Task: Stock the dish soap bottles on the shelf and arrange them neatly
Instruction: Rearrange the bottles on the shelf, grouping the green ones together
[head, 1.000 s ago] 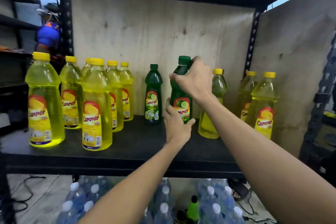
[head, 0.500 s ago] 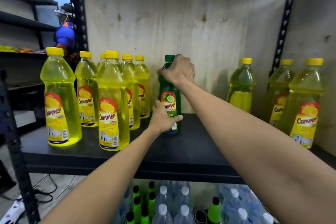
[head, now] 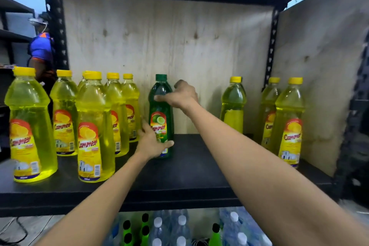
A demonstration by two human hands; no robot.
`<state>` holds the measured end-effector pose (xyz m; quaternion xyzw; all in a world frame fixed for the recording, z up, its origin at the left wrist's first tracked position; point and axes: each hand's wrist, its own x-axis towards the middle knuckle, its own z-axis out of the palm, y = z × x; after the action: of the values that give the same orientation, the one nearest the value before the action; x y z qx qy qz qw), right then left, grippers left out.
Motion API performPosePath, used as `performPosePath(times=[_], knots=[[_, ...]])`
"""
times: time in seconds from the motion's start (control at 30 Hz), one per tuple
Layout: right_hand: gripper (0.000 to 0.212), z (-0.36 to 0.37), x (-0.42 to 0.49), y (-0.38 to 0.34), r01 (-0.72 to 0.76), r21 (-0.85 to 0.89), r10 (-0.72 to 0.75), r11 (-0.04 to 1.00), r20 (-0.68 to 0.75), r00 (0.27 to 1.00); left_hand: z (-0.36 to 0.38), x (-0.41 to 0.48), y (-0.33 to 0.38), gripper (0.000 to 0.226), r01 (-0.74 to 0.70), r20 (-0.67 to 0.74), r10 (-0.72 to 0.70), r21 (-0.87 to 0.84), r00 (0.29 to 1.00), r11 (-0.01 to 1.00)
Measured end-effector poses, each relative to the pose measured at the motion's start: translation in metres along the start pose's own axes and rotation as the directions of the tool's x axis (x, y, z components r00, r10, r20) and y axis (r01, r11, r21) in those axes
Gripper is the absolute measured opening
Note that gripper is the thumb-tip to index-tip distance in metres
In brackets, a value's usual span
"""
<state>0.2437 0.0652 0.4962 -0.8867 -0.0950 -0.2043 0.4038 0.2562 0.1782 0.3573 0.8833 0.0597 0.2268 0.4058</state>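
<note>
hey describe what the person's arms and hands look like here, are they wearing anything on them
Both forearms are bare from the bottom of the picture up to the hands, with no sleeves in view. The left hand and right hand wear no gloves. No watch, bracelet or ring can be made out, though the fingers are a little blurred. No cables or markings show on either arm.

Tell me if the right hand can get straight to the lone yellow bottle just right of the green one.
Probably yes. The right hand is at the green bottle, and bare shelf lies between it and the lone yellow bottle.
</note>
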Motion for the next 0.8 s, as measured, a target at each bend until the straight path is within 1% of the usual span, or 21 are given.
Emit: performPosePath(times=[0.03, 0.07, 0.1, 0.13, 0.17, 0.2, 0.23, 0.27, 0.33, 0.4, 0.47, 0.5, 0.57, 0.63, 0.7, 0.73, 0.8], knots=[[0.065, -0.014, -0.004, 0.011, 0.022, 0.031, -0.02, 0.999, -0.061, 0.998, -0.003, -0.013, 0.008, 0.128, -0.039, -0.083, 0.043, 0.056, 0.996, 0.998], [0.052, -0.031, -0.008, 0.024, 0.051, 0.048, -0.043, 0.998, -0.161, 0.986, -0.005, -0.028, 0.018, 0.128, -0.128, -0.197, 0.148, 0.111, 0.969, 0.986], [0.039, -0.051, -0.011, 0.036, 0.072, 0.062, -0.053, 0.995, -0.27, 0.962, -0.006, -0.041, 0.03, 0.12, -0.248, -0.297, 0.289, 0.167, 0.91, 0.954], [0.03, -0.07, -0.014, 0.049, 0.081, 0.081, -0.046, 0.993, -0.371, 0.928, -0.005, -0.052, 0.041, 0.106, -0.373, -0.353, 0.425, 0.207, 0.834, 0.904], [0.026, -0.089, -0.015, 0.059, 0.083, 0.098, -0.029, 0.992, -0.462, 0.886, -0.002, -0.059, 0.053, 0.09, -0.487, -0.358, 0.532, 0.214, 0.767, 0.847], [0.026, -0.11, -0.015, 0.069, 0.071, 0.111, -0.001, 0.991, -0.532, 0.847, 0.004, -0.06, 0.068, 0.075, -0.575, -0.327, 0.598, 0.174, 0.732, 0.799], [0.027, -0.128, -0.012, 0.078, 0.044, 0.134, 0.04, 0.99, -0.567, 0.822, 0.013, -0.055, 0.082, 0.064, -0.616, -0.282, 0.613, 0.089, 0.738, 0.783], [0.028, -0.14, -0.003, 0.087, 0.0, 0.169, 0.097, 0.986, -0.569, 0.816, 0.023, -0.047, 0.095, 0.057, -0.608, -0.238, 0.588, -0.015, 0.773, 0.794], [0.03, -0.157, 0.022, 0.105, -0.099, 0.218, 0.202, 0.971, -0.526, 0.826, 0.044, -0.026, 0.121, 0.048, -0.494, -0.173, 0.465, -0.215, 0.868, 0.843], [0.034, -0.162, 0.049, 0.123, -0.146, 0.248, 0.248, 0.958, -0.454, 0.856, 0.062, 0.0, 0.138, 0.043, -0.34, -0.107, 0.322, -0.322, 0.941, 0.884], [0.044, -0.161, 0.069, 0.134, -0.152, 0.289, 0.252, 0.945, -0.349, 0.903, 0.076, 0.031, 0.143, 0.04, -0.226, -0.014, 0.232, -0.285, 0.973, 0.932], [0.051, -0.16, 0.077, 0.138, -0.161, 0.294, 0.249, 0.942, -0.295, 0.922, 0.085, 0.049, 0.14, 0.04, -0.176, 0.072, 0.201, -0.261, 0.977, 0.949], [0.062, -0.155, 0.095, 0.145, -0.204, 0.276, 0.258, 0.939, -0.176, 0.95, 0.099, 0.076, 0.135, 0.038, -0.115, 0.263, 0.191, -0.277, 0.946, 0.954], [0.057, -0.147, 0.107, 0.152, -0.242, 0.217, 0.262, 0.946, -0.068, 0.963, 0.114, 0.092, 0.13, 0.036, -0.107, 0.405, 0.229, -0.301, 0.885, 0.948], [0.041, -0.14, 0.115, 0.162, -0.257, 0.161, 0.256, 0.953, 0.027, 0.966, 0.132, 0.104, 0.126, 0.035, -0.14, 0.472, 0.265, -0.283, 0.841, 0.949], [0.035, -0.137, 0.118, 0.168, -0.253, 0.171, 0.246, 0.952, 0.06, 0.967, 0.143, 0.11, 0.122, 0.036, -0.165, 0.497, 0.277, -0.258, 0.823, 0.952], [0.028, -0.136, 0.119, 0.176, -0.224, 0.246, 0.211, 0.943, 0.078, 0.974, 0.169, 0.129, 0.111, 0.041, -0.211, 0.487, 0.299, -0.229, 0.821, 0.95]])
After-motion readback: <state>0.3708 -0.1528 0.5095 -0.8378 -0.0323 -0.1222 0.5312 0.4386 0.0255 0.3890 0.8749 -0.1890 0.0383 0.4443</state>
